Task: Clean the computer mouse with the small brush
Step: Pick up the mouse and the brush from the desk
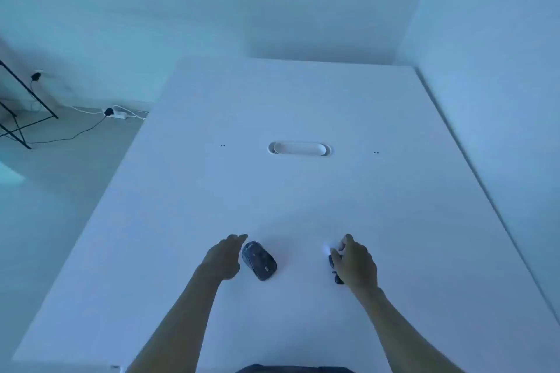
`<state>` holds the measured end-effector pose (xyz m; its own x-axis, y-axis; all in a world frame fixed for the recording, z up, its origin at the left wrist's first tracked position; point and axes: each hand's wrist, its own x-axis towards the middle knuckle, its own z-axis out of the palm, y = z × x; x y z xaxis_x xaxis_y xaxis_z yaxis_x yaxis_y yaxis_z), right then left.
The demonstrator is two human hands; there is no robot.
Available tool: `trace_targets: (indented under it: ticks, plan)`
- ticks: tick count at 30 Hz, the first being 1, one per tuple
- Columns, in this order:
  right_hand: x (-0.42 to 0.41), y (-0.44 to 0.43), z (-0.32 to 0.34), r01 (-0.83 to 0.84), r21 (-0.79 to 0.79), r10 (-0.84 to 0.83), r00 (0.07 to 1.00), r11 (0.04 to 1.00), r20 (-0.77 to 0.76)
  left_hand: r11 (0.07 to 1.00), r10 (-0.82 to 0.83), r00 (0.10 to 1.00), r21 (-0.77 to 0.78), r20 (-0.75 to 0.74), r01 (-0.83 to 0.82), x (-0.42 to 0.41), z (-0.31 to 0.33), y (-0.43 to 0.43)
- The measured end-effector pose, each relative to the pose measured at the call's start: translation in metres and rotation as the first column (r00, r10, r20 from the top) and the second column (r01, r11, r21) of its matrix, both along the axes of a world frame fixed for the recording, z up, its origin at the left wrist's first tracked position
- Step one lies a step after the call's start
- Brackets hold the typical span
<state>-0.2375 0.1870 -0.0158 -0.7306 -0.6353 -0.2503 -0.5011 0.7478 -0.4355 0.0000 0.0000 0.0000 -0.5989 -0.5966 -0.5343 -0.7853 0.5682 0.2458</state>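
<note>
A dark computer mouse (259, 260) lies on the white table (291, 191) near its front edge, its scroll wheel end turned toward me. My left hand (224, 257) rests just left of the mouse, fingers extended and slightly apart, close to its side; contact is unclear. To the right, my right hand (356, 263) curls over a small dark brush (335, 269) that lies on the table. The fingers wrap around its upper part, and most of the brush is hidden under the hand. A pale bit shows at the fingertips.
A white oval cable grommet (299, 149) sits in the table's middle. White walls stand behind and to the right. On the floor at left lie a power strip with cables (115, 113) and a black metal frame (21, 112).
</note>
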Motion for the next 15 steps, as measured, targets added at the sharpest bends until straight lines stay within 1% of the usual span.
trace_targets:
  ticks: [1,2,5,8,11,15]
  plan:
    - [0.006,0.008,-0.005,0.017,0.014,-0.017,1.0,1.0,0.02,1.0,-0.024,1.0,-0.003,0.018,0.024,-0.001,-0.002,0.005]
    - [0.009,0.012,-0.009,0.045,0.019,-0.046,0.999,0.999,0.013,1.0,-0.021,1.0,-0.014,-0.005,0.021,-0.001,-0.005,0.006]
    - [0.022,0.027,-0.023,0.07,0.051,-0.072,0.997,0.996,0.037,0.996,-0.074,0.997,-0.05,0.009,0.074,-0.001,-0.018,0.015]
    - [0.024,0.025,-0.025,0.091,0.058,-0.094,0.994,0.994,0.05,0.984,-0.128,0.992,-0.129,-0.011,0.126,-0.002,-0.025,0.014]
    - [0.027,0.024,-0.03,0.098,0.085,-0.102,0.994,0.992,0.045,0.973,-0.166,0.986,-0.164,-0.025,0.16,-0.007,-0.031,0.01]
    - [0.028,0.024,-0.033,0.103,0.1,-0.108,0.993,0.99,0.04,0.94,-0.281,0.96,-0.201,-0.003,0.275,-0.016,-0.038,0.007]
